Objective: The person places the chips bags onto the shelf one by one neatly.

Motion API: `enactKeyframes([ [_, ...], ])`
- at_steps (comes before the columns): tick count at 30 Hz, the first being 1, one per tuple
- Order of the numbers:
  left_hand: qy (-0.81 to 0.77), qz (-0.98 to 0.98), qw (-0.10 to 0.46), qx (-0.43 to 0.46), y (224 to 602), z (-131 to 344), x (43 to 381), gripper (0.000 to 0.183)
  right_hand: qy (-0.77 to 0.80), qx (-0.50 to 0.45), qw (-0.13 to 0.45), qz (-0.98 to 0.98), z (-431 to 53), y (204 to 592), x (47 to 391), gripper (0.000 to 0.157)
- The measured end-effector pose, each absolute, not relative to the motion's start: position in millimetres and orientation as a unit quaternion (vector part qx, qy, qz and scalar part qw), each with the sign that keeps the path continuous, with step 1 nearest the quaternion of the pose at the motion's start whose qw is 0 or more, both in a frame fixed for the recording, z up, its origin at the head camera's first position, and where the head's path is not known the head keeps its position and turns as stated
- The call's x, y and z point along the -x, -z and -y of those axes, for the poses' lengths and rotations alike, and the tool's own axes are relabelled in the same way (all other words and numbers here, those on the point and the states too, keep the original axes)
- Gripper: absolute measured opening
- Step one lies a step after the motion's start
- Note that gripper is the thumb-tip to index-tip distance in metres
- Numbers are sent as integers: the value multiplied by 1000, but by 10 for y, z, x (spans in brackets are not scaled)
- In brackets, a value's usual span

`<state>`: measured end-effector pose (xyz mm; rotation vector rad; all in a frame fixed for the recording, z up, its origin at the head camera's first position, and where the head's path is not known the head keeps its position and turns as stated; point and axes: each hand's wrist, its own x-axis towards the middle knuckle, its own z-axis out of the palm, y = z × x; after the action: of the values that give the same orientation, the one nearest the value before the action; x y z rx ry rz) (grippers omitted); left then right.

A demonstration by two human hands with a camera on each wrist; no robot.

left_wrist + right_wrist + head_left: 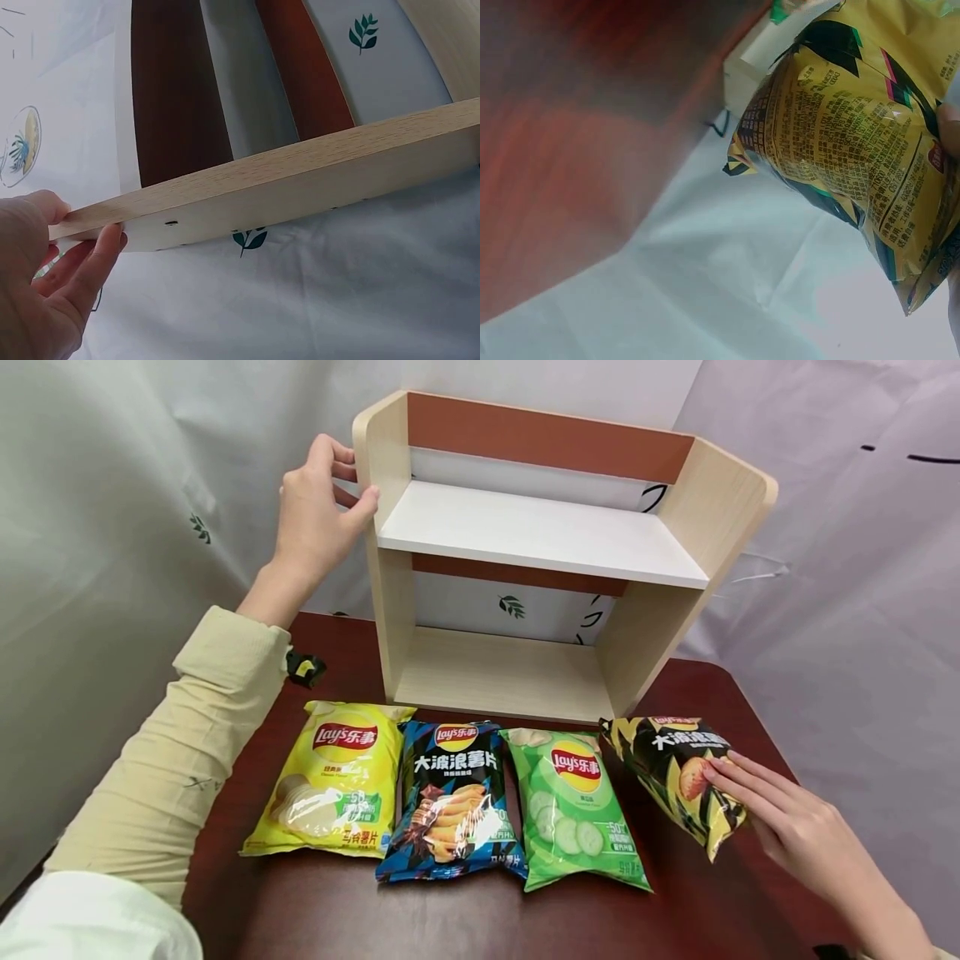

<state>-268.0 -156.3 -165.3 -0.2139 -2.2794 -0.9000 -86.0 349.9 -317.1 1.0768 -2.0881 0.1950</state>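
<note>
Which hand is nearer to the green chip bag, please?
The right hand is nearer: it holds the black-and-yellow bag just right of the green bag. The left hand is farther, up and left, gripping the shelf.

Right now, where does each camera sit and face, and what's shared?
Head: worn on the head, facing forward and down at the shelf and chip bags; left grip, right grip and left sleeve show.
Left wrist: worn there, looking along the shelf's side panel; the left grip pinches its edge.
Right wrist: worn there, facing the printed back of the black-and-yellow bag; part of the right grip shows.
Head and left wrist share the shelf; head and right wrist share that bag.
</note>
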Motion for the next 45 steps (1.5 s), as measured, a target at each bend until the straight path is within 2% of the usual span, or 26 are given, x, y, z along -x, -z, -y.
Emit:
enactKeyframes([
  [20,355,868,338,80,1675,1571,2741,40,-50,-463,429,774,-3149,2650,786,33],
  [39,366,865,334,72,1692,1583,2732,40,-68,-488,435,754,-2894,2349,771,37],
  [45,364,865,338,68,1686,1598,2739,40,-83,-492,441,746,-2851,2273,806,34],
])
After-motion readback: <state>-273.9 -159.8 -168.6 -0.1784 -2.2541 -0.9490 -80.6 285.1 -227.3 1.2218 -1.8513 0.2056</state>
